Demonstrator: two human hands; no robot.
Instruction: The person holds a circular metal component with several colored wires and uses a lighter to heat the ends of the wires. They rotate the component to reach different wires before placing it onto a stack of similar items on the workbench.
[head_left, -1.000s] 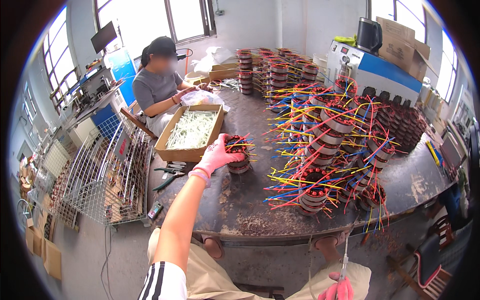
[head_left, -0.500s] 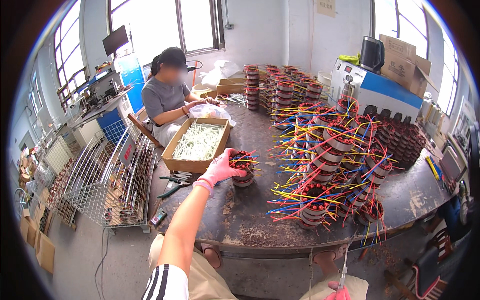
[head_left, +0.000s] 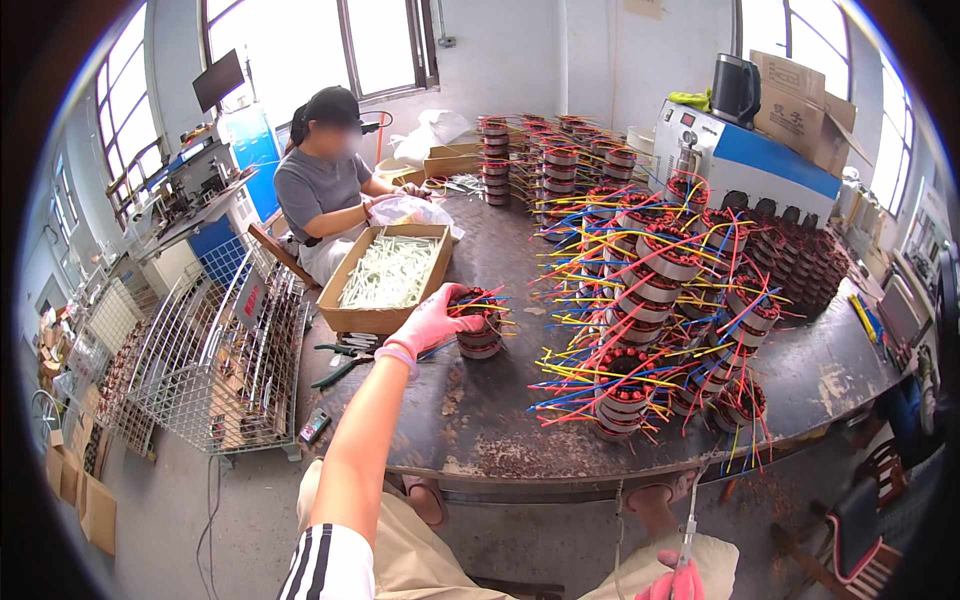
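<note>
In a pink glove, my left hand [head_left: 437, 325] grips the upper left side of a wire-wound motor stator [head_left: 482, 342]. The stator is upright on the dark table, with red, blue and yellow leads sticking out of its top. Low in the picture, over my lap, my right hand [head_left: 673, 582], also in pink, has its fingers closed around a slim silver tool [head_left: 690, 520] with a long thin shaft pointing up. The lower part of that hand is cut off by the picture edge.
Stacked stators [head_left: 640, 310] with tangled leads crowd the table's right half. An open cardboard box [head_left: 345, 320] of white sleeves lies beyond my left hand, near pliers [head_left: 340, 372]. A co-worker [head_left: 328, 190] sits at the far left. A wire cage [head_left: 215, 360] stands left of the table.
The whole view has shifted slightly. My left hand keeps its hold on the stator, and a little more of my right hand with the tool now shows at the lower edge.
</note>
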